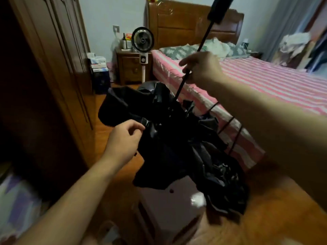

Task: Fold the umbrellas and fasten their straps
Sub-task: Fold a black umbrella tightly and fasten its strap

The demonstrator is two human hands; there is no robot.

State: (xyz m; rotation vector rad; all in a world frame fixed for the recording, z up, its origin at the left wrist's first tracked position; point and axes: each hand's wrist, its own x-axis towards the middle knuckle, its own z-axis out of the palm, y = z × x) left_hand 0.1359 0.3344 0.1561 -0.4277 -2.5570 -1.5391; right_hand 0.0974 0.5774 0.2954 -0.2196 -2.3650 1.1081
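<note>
Two hands hold one black umbrella (pixel 173 138) over the wooden floor (pixel 274 200), just beside the striped bed (pixel 265 82). From the head camera I see my right hand (pixel 201 69) curled around the thin shaft (pixel 203 41), handle (pixel 220 9) tilted upward. My left hand (pixel 123 138) pinches the loose, crumpled canopy's edge.

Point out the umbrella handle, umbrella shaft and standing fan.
umbrella handle (pixel 220 9), head view, middle of the black grip.
umbrella shaft (pixel 205 35), head view, bare rod above right hand.
standing fan (pixel 143 40), head view, grille centre.
</note>
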